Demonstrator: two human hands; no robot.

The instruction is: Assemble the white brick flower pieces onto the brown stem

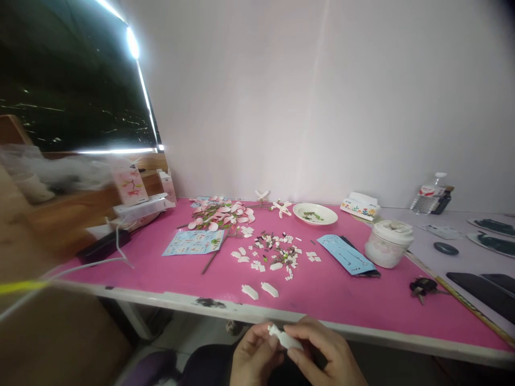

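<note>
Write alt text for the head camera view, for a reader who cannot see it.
Two hands, left hand and right hand, hold a small white brick piece below the edge of a pink table. On it lie scattered small bricks, pink brick flowers and a white bowl.

Pink table (169,268): loose brick pieces (273,253), flower model (221,214), white bowl (315,214), lidded jar (388,243), keys (421,287), blue leaflet (193,242).

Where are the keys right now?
In the head view, the keys lie on the pink table top at its right edge, below and right of the white lidded jar.
</note>
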